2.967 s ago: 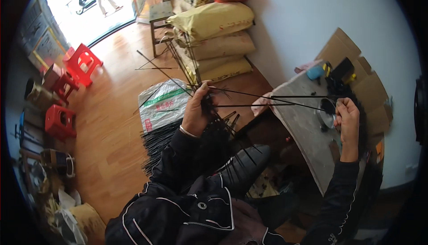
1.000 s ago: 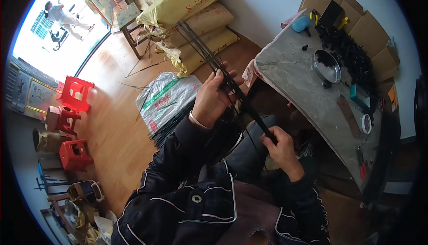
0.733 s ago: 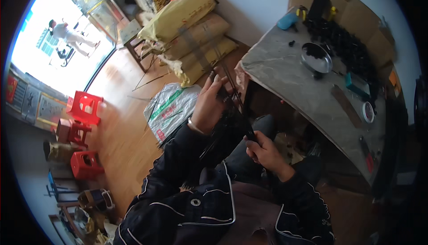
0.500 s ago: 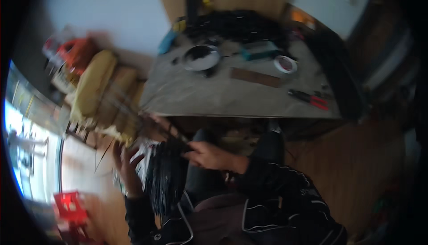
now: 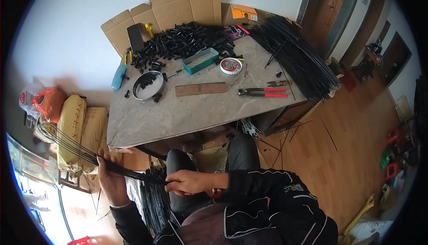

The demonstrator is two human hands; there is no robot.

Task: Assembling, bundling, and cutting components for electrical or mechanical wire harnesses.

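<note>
A bundle of long thin black rods slants across my lap, its far ends fanned out toward the sacks on the left. My right hand pinches the near end over my legs. Farther along, my left hand is closed round the same rods, its thumb side up; some of its fingers are hidden. Below the bundle, beside my left leg, a thick stack of similar black rods lies with a whitish sheet next to it.
On the grey table are a heap of black plastic parts, a round metal dish, a green box, a wooden strip, red-handled pincers and a large rod pile. Yellow sacks stand at left.
My left hand, earlier spread and apart from the rods, has closed round them. The right hand still grips their near end. My view has swung, bringing the rod pile at right into sight.
</note>
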